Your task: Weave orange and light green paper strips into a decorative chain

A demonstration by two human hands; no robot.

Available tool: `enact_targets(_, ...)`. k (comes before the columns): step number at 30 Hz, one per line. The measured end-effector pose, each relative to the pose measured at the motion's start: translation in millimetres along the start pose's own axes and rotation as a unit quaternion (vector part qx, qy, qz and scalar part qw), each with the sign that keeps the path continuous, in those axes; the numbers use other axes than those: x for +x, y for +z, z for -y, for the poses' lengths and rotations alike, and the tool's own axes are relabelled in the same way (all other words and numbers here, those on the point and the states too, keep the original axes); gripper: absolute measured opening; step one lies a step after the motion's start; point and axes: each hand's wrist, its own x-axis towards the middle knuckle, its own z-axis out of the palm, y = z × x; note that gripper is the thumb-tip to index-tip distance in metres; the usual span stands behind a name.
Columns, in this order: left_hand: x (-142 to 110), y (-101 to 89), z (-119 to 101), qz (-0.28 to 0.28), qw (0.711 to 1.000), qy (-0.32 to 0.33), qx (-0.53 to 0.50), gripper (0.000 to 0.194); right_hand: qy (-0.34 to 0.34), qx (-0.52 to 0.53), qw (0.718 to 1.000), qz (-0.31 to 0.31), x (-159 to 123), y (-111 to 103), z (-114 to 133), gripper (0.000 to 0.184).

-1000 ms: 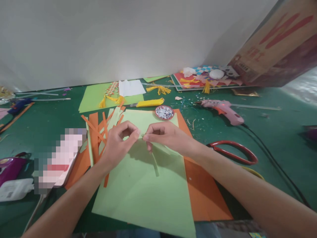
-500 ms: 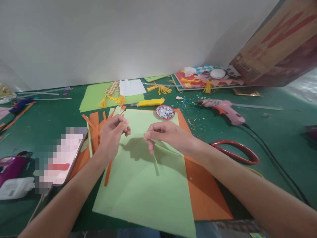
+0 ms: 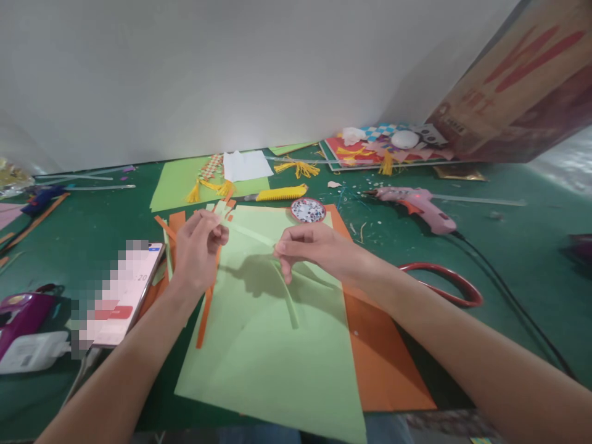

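A narrow light green paper strip (image 3: 252, 234) is stretched between my two hands above a light green paper sheet (image 3: 277, 376). My left hand (image 3: 198, 246) pinches its far left end, near a bundle of orange and green strips. Thumb and fingers of my right hand (image 3: 314, 248) are closed on the strip's other part. From below my right fingers a green length (image 3: 289, 299) hangs down over the sheet; I cannot tell whether it belongs to the same strip. Beneath the green sheet lies an orange sheet (image 3: 388, 370), showing on the right.
Behind the sheets lie a yellow cutter (image 3: 282, 193) and a round dish (image 3: 308, 210) of small beads. A pink glue gun (image 3: 419, 203) and a red loop handle (image 3: 472, 293) are on the right. A phone (image 3: 123, 302) lies left, beside my forearm.
My left hand has moved left and slightly up, away from my right hand. The strip now shows stretched between them. My right hand has barely shifted.
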Motion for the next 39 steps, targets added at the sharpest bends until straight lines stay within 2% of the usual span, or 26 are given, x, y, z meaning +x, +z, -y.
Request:
enact_targets(5, 0, 0.4, 1, -0.004, 1.000, 0.015, 0.016, 0.018, 0.005, -0.035, 0.999, -0.011, 1, -2, 3, 0.022)
enact_targets(9, 1, -1.0, -1, 0.014, 0.998, 0.030, 0.048, 0.020, 0.019, -0.072, 0.997, -0.022, -1, -2, 11, 0.025)
enact_targets(15, 4, -6.8, -3, 0.058, 0.972, 0.146, 0.174, 0.013, 0.015, -0.106, 0.994, -0.038, -3, -5, 15, 0.028)
enact_targets(18, 6, -8.5, -2, 0.065, 0.963, 0.170, 0.199, 0.014, -0.007, -0.125, 0.992, -0.036, -3, -5, 13, 0.031)
enact_targets(24, 7, -9.1, -1, 0.056, 0.958, 0.177, 0.216, 0.014, -0.037, -0.151, 0.987, -0.042, -4, -6, 12, 0.029)
enact_targets(28, 8, -9.8, -1, 0.048, 0.961, 0.176, 0.209, 0.015, -0.024, -0.162, 0.986, -0.024, -4, -7, 13, 0.024)
enact_targets(39, 6, -8.2, -7, 0.045, 0.945, 0.194, 0.261, 0.014, -0.027, -0.127, 0.991, -0.046, -4, -3, 14, 0.032)
